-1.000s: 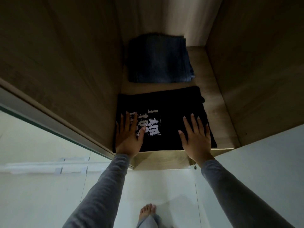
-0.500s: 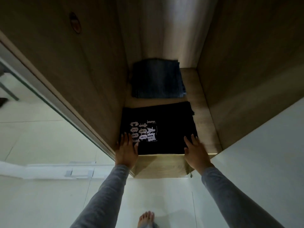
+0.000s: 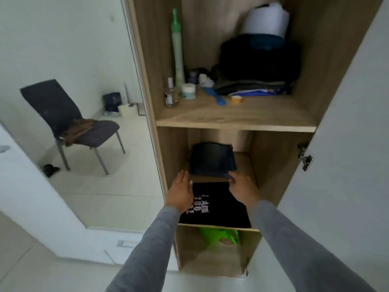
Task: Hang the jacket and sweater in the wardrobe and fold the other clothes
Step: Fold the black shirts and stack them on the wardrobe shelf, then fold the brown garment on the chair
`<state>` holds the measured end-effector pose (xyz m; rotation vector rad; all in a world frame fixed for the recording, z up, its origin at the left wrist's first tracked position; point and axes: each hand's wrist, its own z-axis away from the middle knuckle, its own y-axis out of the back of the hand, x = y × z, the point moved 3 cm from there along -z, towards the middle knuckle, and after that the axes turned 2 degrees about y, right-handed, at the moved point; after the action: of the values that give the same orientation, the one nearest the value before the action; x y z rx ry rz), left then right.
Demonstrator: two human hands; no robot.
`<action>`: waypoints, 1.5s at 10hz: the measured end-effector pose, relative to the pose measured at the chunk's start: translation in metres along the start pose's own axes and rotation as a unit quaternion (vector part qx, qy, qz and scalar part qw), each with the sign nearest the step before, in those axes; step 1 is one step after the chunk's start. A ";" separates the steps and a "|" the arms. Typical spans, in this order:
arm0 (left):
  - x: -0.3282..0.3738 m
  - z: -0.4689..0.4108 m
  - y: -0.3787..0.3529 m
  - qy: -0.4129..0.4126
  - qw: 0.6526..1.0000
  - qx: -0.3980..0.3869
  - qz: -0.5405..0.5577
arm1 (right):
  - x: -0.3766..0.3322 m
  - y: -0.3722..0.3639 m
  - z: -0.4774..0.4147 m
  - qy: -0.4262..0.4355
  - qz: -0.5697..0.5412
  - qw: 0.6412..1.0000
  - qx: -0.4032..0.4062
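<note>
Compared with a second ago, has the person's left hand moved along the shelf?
Yes. The left hand has slid deeper in: it lay on the black T-shirt near the front edge, and now it is up by the folded jeans behind.

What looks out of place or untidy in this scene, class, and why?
A crumpled brown garment lies bunched on the dark grey chair, drooping over the seat's edge, neither folded nor hung. A small dark item lies on the floor beside the chair's leg.

Bare shelf strip (image 3: 210, 179) between folded jeans (image 3: 212, 160) and black T-shirt (image 3: 223, 213)
</note>
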<state>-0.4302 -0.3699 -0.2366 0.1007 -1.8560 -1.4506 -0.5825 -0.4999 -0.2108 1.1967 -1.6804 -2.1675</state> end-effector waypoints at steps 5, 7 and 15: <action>-0.084 0.241 0.202 0.095 0.983 0.154 -0.007 | -0.225 -0.012 0.162 0.181 -0.082 0.980 -0.032; -0.174 0.358 0.298 0.196 0.947 0.252 -0.033 | -0.366 -0.065 0.233 0.293 -0.095 0.946 -0.101; -0.524 0.754 0.487 0.585 0.679 0.440 -0.058 | -0.874 -0.398 0.457 0.621 -0.070 0.692 -0.362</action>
<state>-0.3303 0.6595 -0.1335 1.3029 -1.1836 -0.1493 -0.1629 0.4708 -0.1009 1.7863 -0.1264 -1.1156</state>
